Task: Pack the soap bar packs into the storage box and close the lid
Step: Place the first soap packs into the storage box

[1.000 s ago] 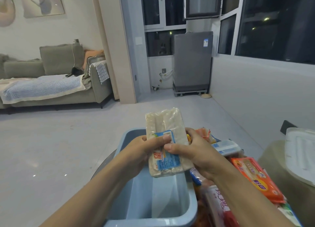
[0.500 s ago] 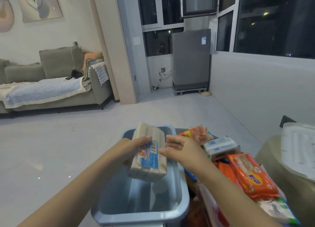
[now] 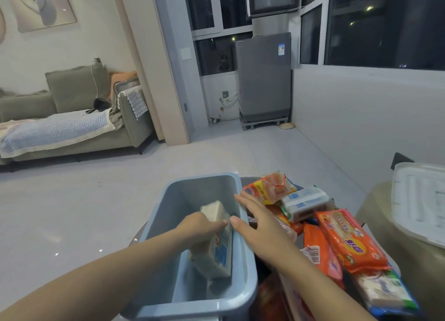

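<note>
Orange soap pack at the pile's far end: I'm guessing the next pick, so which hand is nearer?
Right hand, open beside the orange soap pack; left hand is inside the box.

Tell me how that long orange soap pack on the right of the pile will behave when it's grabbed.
The long orange soap pack looks like a glossy film wrap, so it is probably slick in the hands. Its flat, even shape suggests stiff bars inside, so it likely won't flop, and may be heavy for its size. It lies tilted on other packs, so pulling it may shift them.

storage box mouth open, left half free — cream soap pack fills right side; heaped packs crowd right of the rim — floor left clear.
</note>
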